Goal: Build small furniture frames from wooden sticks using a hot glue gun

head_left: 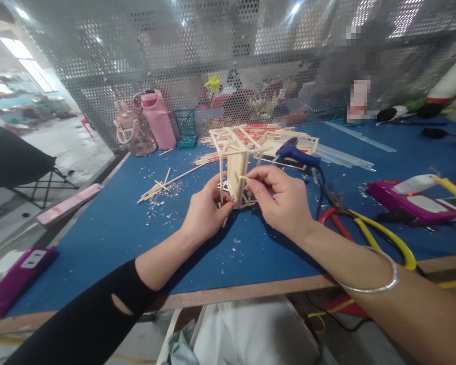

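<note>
On the blue worktop [110, 223], dead ahead between both hands: upright stick frame [233, 162], long axis vertical; left hand [205, 210] pinching its lower post, right hand [279, 197] nipping one thin stick [244, 177] against its side, both equally near

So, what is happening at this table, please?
A person is working on a small frame of thin wooden sticks over the blue table. The left hand grips its lower part, and the right hand pinches a stick at its side. A blue glue gun and yellow-handled pliers lie to the right.
</note>
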Action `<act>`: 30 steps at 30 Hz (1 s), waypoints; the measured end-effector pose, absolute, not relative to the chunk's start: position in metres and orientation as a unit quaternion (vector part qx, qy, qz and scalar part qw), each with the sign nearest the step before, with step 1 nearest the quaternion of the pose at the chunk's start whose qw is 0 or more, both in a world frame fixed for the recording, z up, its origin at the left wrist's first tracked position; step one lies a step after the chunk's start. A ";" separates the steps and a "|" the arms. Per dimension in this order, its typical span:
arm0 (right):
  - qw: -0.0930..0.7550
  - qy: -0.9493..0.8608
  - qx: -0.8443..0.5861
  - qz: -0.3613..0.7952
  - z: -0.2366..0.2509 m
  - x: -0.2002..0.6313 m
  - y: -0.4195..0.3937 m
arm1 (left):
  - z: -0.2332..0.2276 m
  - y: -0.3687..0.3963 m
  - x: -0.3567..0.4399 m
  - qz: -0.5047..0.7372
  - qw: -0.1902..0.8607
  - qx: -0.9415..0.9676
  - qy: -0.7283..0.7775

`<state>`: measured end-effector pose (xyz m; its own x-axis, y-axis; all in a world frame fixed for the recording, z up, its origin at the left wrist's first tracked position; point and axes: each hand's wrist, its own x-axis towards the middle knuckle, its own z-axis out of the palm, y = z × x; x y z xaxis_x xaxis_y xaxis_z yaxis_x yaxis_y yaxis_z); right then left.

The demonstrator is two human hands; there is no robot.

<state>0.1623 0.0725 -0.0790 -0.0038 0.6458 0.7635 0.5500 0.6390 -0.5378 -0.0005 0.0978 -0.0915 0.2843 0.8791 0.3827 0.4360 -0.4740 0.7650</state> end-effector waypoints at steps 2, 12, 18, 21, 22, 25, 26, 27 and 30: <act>0.537 -0.734 -0.414 0.028 -0.080 0.163 0.073 | -0.093 0.099 -0.002 0.411 0.272 0.748 0.444; 0.348 -0.832 -0.420 -0.100 -0.091 0.165 0.082 | -0.084 0.094 -0.002 0.377 0.237 0.747 0.493; 0.356 -0.827 -0.433 -0.049 -0.090 0.162 0.084 | -0.082 0.093 -0.001 0.372 0.248 0.734 0.512; 0.351 -0.828 -0.436 -0.036 -0.091 0.162 0.086 | -0.081 0.093 -0.001 0.366 0.251 0.729 0.522; 0.348 -0.829 -0.436 -0.037 -0.091 0.162 0.086 | -0.081 0.093 -0.001 0.366 0.254 0.727 0.522; 0.349 -0.830 -0.432 -0.055 -0.092 0.163 0.086 | -0.081 0.093 -0.001 0.368 0.269 0.725 0.517; 0.348 -0.830 -0.431 -0.068 -0.092 0.163 0.086 | -0.081 0.093 -0.001 0.369 0.271 0.724 0.515; 0.343 -0.830 -0.432 -0.083 -0.092 0.163 0.086 | -0.081 0.093 -0.001 0.370 0.272 0.724 0.515; 0.317 -0.831 -0.441 -0.124 -0.090 0.162 0.085 | -0.081 0.094 0.000 0.373 0.268 0.723 0.515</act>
